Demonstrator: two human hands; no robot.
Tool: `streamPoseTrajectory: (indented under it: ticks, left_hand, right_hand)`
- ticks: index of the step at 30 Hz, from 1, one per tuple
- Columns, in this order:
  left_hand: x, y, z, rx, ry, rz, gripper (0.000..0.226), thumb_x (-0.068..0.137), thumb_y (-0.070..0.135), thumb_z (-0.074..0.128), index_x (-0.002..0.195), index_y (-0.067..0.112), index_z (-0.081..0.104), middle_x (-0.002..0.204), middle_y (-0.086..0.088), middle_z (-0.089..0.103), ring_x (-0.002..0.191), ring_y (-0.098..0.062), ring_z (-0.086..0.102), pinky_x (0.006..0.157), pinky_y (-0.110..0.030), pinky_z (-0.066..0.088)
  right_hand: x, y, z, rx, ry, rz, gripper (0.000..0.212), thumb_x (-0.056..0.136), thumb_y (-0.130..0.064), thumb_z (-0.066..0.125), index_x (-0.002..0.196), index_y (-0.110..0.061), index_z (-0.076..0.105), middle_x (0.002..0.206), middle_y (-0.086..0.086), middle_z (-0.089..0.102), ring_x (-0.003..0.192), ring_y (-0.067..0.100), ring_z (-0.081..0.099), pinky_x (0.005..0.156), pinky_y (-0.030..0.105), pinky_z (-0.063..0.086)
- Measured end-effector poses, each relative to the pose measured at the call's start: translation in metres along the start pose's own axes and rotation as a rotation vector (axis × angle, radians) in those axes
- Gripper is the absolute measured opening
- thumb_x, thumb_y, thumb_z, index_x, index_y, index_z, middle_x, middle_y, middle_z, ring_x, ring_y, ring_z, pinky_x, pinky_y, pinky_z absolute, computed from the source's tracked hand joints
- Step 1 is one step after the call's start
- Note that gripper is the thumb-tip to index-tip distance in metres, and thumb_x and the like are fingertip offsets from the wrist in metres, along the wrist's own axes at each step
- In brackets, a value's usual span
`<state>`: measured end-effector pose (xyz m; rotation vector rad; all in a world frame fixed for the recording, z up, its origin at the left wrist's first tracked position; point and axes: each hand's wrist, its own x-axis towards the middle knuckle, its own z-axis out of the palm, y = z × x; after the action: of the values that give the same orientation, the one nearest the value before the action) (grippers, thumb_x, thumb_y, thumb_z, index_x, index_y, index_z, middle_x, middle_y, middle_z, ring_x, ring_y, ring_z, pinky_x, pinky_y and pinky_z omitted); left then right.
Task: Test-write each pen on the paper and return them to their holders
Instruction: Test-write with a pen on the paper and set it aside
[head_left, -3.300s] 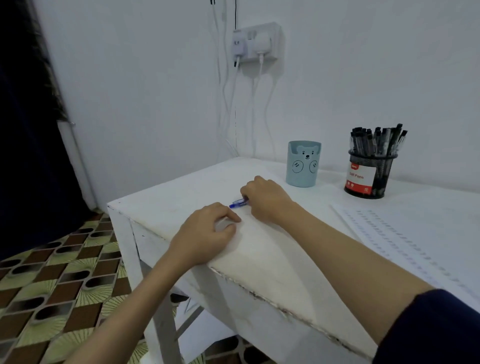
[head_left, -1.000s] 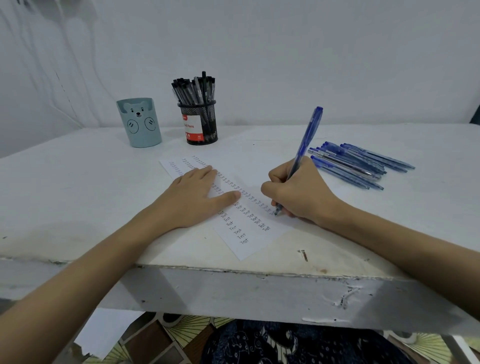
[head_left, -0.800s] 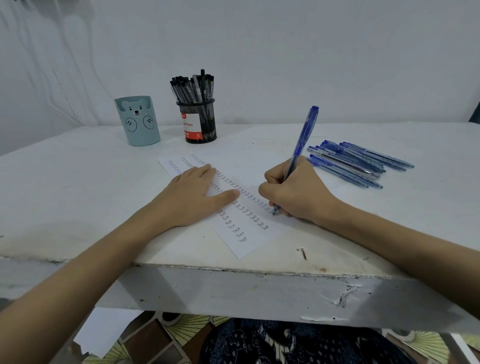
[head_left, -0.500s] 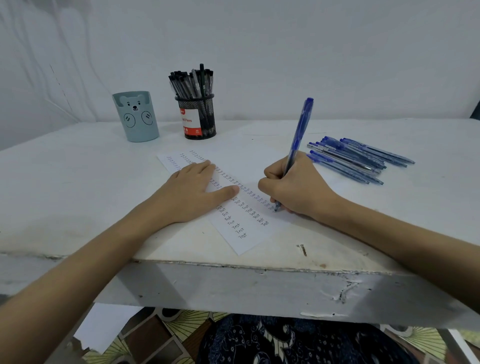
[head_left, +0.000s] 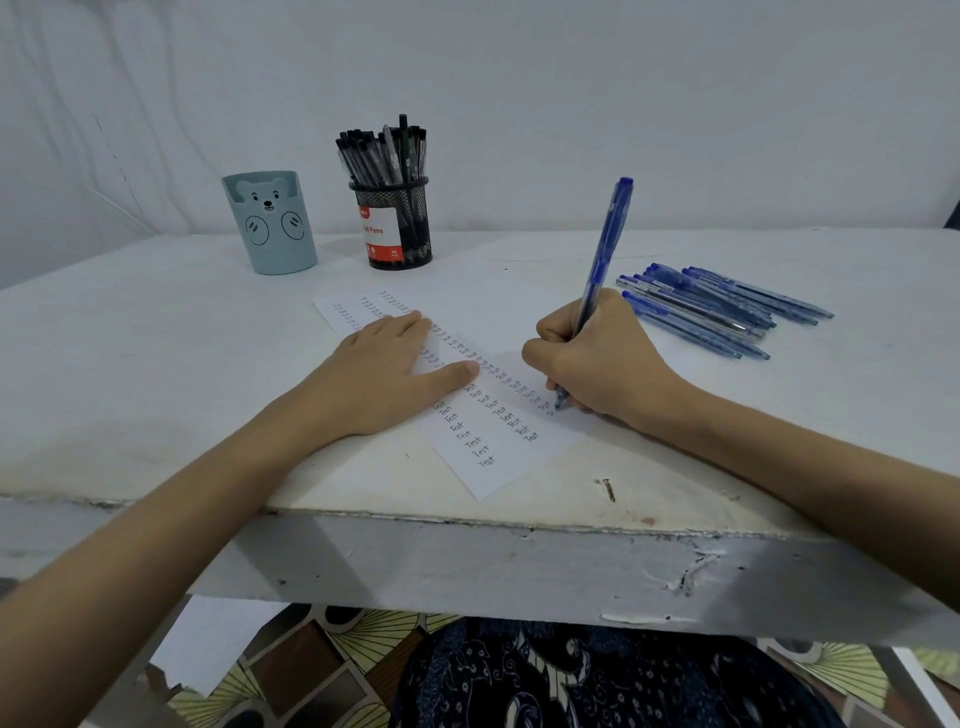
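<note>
A white paper (head_left: 483, 467) with rows of small handwritten words lies on the white table (head_left: 156, 364). My left hand (head_left: 384, 379) lies flat on it, fingers straight, pressing it down. My right hand (head_left: 597, 358) grips a blue pen (head_left: 605, 244) upright, its tip touching the paper at the end of the right-hand row. Several blue pens (head_left: 711, 306) lie in a loose pile to the right. At the back stand a black mesh holder (head_left: 397, 223) full of black pens and a pale blue bear-face cup (head_left: 270, 223).
A white wall runs behind the table. The table's chipped front edge (head_left: 519, 561) is close to me, with patterned floor tiles (head_left: 291, 670) and dark patterned fabric (head_left: 571, 680) below it. A nail mark (head_left: 607, 488) sits near the paper's front corner.
Earlier my hands were at the table's left corner picking up a blue pen. Over the last second the right hand has kept writing with it, while the left hand has stayed flat on the paper.
</note>
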<state>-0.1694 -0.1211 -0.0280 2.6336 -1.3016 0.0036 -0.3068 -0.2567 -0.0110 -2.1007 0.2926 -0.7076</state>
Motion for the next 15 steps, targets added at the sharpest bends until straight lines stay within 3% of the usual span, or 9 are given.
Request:
streamPoseTrajectory:
  ticks: [3,7,11,15]
  left_hand:
    - [0.0011,-0.0008,0.0008,-0.003,0.005,-0.002,0.104,0.070,0.087,0.025,0.144,0.015,0.027,0.153,0.001,0.025,0.140,-0.016,0.021,0.114,-0.033,0.017]
    - [0.0024,-0.0021,0.0011,0.001,0.016,0.003,0.100,0.074,0.086,0.024,0.144,0.016,0.027,0.154,0.001,0.024,0.140,-0.017,0.022,0.115,-0.035,0.018]
    - [0.0025,-0.0031,0.0020,-0.008,0.011,-0.002,0.098,0.073,0.083,0.026,0.145,0.016,0.028,0.154,0.002,0.024,0.139,-0.016,0.022,0.115,-0.036,0.019]
    - [0.0018,-0.0009,0.0022,-0.009,0.005,-0.013,0.096,0.078,0.079,0.029,0.148,0.015,0.020,0.157,0.001,0.017,0.143,-0.015,0.015,0.117,-0.034,0.013]
  right_hand:
    - [0.0005,-0.0006,0.0006,0.000,0.003,-0.007,0.053,0.075,0.007,0.050,0.043,-0.020,0.018,0.039,-0.008,0.012,0.035,0.010,0.019,0.055,0.036,0.043]
    - [0.0009,-0.0002,0.0006,-0.030,0.004,-0.014,0.053,0.075,0.008,0.049,0.043,-0.019,0.018,0.038,-0.010,0.012,0.036,0.010,0.019,0.050,0.026,0.040]
    - [0.0020,0.0026,-0.0019,-0.028,0.011,0.018,0.051,0.076,0.006,0.051,0.044,-0.017,0.020,0.037,-0.008,0.014,0.033,0.010,0.043,0.033,0.015,0.027]
    - [0.0020,0.0016,0.0010,-0.027,0.025,-0.008,0.051,0.076,0.007,0.049,0.043,-0.018,0.019,0.037,-0.010,0.012,0.039,0.013,0.025,0.043,0.022,0.037]
